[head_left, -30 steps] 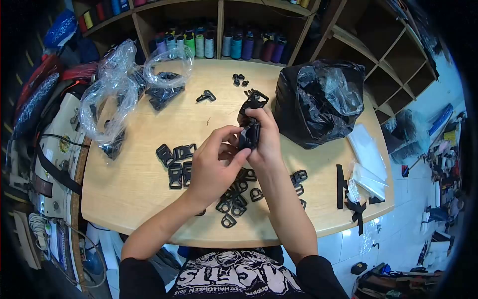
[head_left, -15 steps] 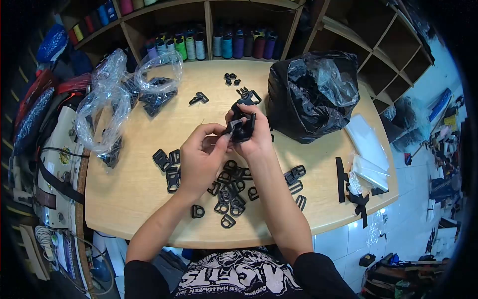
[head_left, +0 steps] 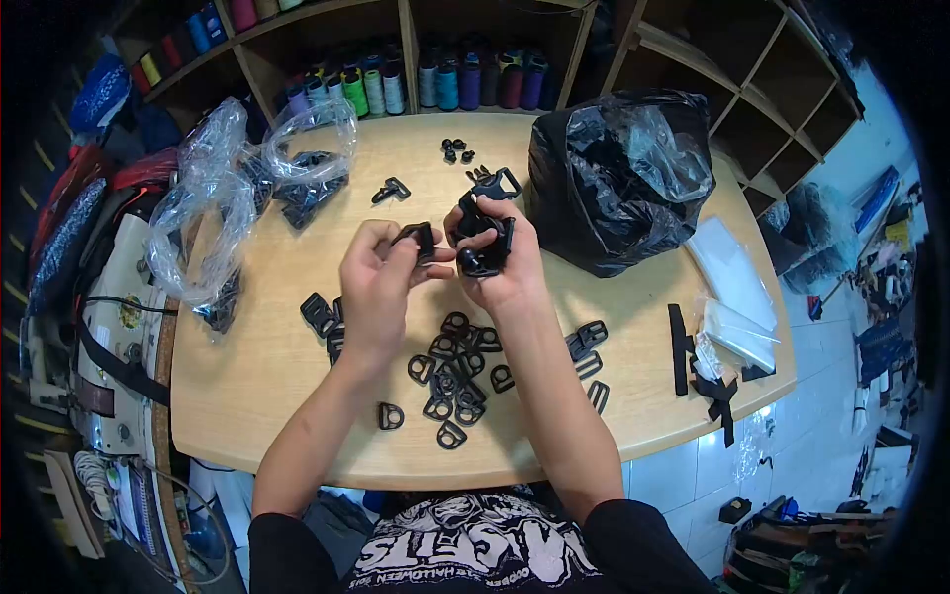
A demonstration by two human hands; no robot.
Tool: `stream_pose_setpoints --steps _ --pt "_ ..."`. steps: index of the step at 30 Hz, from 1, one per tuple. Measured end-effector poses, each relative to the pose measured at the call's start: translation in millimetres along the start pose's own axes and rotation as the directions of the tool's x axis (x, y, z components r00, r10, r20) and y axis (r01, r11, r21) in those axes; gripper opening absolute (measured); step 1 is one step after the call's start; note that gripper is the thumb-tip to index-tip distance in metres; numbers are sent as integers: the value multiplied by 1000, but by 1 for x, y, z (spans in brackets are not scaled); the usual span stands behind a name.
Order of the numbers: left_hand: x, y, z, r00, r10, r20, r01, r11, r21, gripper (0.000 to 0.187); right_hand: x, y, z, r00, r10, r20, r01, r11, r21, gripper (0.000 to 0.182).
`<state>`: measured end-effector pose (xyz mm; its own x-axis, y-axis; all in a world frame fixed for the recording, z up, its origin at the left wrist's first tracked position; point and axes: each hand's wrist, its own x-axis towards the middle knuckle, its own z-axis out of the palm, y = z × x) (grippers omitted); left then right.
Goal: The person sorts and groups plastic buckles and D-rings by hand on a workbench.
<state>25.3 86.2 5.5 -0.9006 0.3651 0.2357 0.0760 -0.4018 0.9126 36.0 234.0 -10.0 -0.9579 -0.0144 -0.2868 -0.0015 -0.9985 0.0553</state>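
Note:
My left hand (head_left: 374, 282) pinches a small black plastic buckle (head_left: 420, 241) between thumb and fingers. Beside it, my right hand (head_left: 517, 272) is curled around several black plastic fittings (head_left: 485, 252), one with a rounded, shiny end; the palm and fingers partly hide them. Just beyond the right fingertips is a pronged black buckle half (head_left: 500, 183). Below the hands, black D-shaped rings (head_left: 447, 371) lie in a loose pile. Black side-release buckles (head_left: 318, 313) sit left of it, partly behind my left wrist. More black buckles and slides (head_left: 590, 337) lie right of my right forearm.
A full black plastic bag (head_left: 618, 188) stands at the back right. Clear bags of black parts (head_left: 309, 188) lie at the left. A black hook (head_left: 392, 189) and small round parts (head_left: 456, 151) are at the back. White plastic sheets (head_left: 732, 282) and black straps (head_left: 679, 346) lie at the right.
My left hand has drawn away to the left from my right hand, with the small buckle now showing in its fingers. The right hand keeps its fittings, now more exposed.

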Motion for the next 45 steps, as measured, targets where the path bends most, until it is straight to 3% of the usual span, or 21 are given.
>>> stream_pose_setpoints --steps 1,3,6,11,13,14,15,17,21,24,28,30,32,34,35,37,39,40,42,43,45 --pt "1 2 2 988 -154 -21 152 986 -66 3 0 -1 -1 1000 21 13 -21 1000 -3 18" --pt "-1 0 5 989 -131 -68 130 991 -15 9 -1 1 2 999 42 30 -42 999 -8 18" --pt "-3 3 7 980 -192 -55 195 980 35 25 -9 3 8 996 -69 51 71 997 -39 22" --pt "-4 4 -1 991 -133 10 127 967 219 30 -14 -2 10 995 -88 54 95 985 -148 16" --pt "-9 8 -3 992 -29 121 -34 876 480 31 -18 -3 11 995 -88 42 93 986 -140 16" --pt "-12 12 1 974 124 189 -216 761 612 32 -18 -5 9 996 -76 57 84 985 -154 19" --pt "-14 16 5 974 127 188 -218 758 615 32 -17 -5 9 996 -61 71 73 983 -168 22" --pt "-16 20 10 843 312 439 -537 544 645 39 -18 -3 10 998 -44 50 50 989 -139 22" --pt "-14 12 3 746 299 595 -664 402 630 37 -21 -1 11 1000 5 11 -3 982 -187 20" --pt "-9 17 5 750 302 588 -656 455 602 31 -24 -3 10 992 113 47 -104 981 -167 20" --pt "-2 24 3 726 314 612 -673 506 539 34 -25 3 13 991 110 75 -94 977 -192 18" --pt "0 27 3 720 323 614 -679 510 529 31 -31 9 18 1000 7 -18 -10 985 -173 16" --pt "2 29 1 713 333 616 -686 513 516 29 -34 2 12 994 92 53 -85 989 -118 15" --pt "3 29 -1 802 251 542 -570 591 571 23 -37 -5 9 974 187 131 -185 982 -27 15" --pt "7 29 -2 801 250 544 -571 589 571 23 -39 -7 10 974 186 133 -184 983 -26 15" --pt "25 27 -3 953 137 272 -291 669 684 21 -46 -12 11 984 132 120 -137 990 38 21" --pt "64 11 -9 970 146 192 -239 688 685 22 -56 -15 12 981 117 158 -128 990 60 22" --pt "87 2 -14 969 149 195 -244 689 683 22 -62 -17 14 977 122 174 -133 990 48 23" --pt "130 -19 -22 929 81 362 -352 499 792 23 -76 -18 19 974 115 193 -127 991 49 27" --pt "144 -28 -22 925 84 371 -361 497 789 23 -81 -22 18 974 108 200 -120 991 50 27" --pt "166 -44 -17 927 -158 340 -228 483 845 23 -90 -29 16 965 97 245 -102 995 8 30"
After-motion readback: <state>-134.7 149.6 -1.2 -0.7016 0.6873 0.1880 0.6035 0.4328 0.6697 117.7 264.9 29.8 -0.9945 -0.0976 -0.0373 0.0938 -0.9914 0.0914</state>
